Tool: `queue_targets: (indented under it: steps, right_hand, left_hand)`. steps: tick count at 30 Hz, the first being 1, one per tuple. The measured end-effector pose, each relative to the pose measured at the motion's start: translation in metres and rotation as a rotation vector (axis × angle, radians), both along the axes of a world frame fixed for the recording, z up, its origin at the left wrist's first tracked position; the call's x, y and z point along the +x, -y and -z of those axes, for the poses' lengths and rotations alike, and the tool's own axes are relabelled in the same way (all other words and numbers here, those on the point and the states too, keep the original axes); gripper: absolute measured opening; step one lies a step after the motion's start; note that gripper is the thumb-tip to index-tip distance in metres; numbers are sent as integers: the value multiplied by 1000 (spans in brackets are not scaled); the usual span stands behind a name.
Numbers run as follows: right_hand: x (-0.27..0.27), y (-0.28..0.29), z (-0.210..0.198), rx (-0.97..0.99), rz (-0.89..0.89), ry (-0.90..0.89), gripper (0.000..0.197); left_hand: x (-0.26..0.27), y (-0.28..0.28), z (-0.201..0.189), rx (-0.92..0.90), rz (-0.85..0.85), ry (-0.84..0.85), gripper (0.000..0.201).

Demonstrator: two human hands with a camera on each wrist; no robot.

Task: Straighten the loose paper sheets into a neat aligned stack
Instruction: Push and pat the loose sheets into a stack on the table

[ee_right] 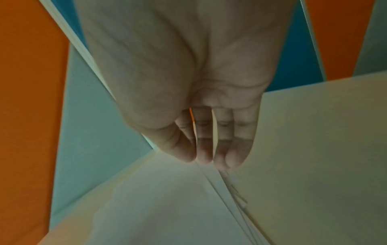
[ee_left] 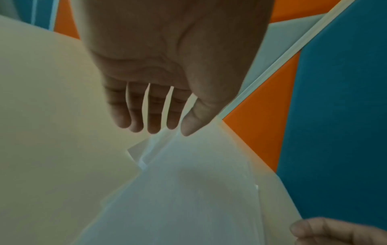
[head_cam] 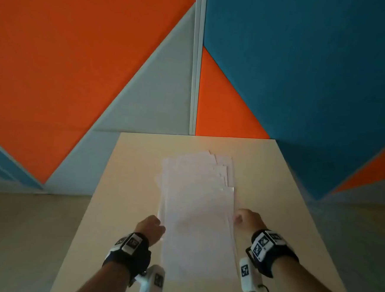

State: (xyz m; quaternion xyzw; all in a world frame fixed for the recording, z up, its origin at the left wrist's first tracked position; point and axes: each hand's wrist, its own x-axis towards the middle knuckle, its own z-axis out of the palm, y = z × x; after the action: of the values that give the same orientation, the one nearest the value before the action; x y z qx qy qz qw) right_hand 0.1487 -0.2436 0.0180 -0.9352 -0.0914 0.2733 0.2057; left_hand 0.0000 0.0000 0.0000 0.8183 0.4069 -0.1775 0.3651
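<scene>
Several white paper sheets (head_cam: 197,202) lie lengthwise on a beige table (head_cam: 135,176), their far corners fanned out unevenly. My left hand (head_cam: 159,228) is at the stack's left edge and my right hand (head_cam: 242,219) at its right edge. In the left wrist view the thumb and fingertips of my left hand (ee_left: 178,132) close on the edge of the sheets (ee_left: 199,190), where a few corners splay out. In the right wrist view my right hand (ee_right: 199,160) has its thumb over the sheets (ee_right: 167,207) and its fingertips at their staggered edges.
Orange, blue and grey wall panels (head_cam: 80,48) stand right behind the table's far edge. Bare tabletop (ee_left: 52,116) lies on both sides of the sheets. The floor (head_cam: 12,236) drops away to the left and right of the narrow table.
</scene>
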Motion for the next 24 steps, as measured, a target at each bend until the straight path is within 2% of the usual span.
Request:
queue_targets:
  steps: [2,5,8,15,18,24]
  right_hand:
    - [17,-5,11,-29,41,-12,17]
    - [36,-13,23,-74,62,-65,30]
    - [51,-20,34,-102,70,-87,35]
    - [63,-25,47,-79,159,-132,30]
    - [62,-22,48,-66,200,-131,32]
    - [55,-19,44,-9,251,-142,27]
  left_hand:
    - [15,-1,11,-17,-31,-60,41]
    - [31,-2,18,-39,-91,-108,49]
    - [43,-1,22,-6,-113,-130,48]
    - [47,-7,25,-40,-248,-86,49]
    - [44,-6,29,32,-207,-130,47]
    - [48,-2,27,7,-170,-131,41]
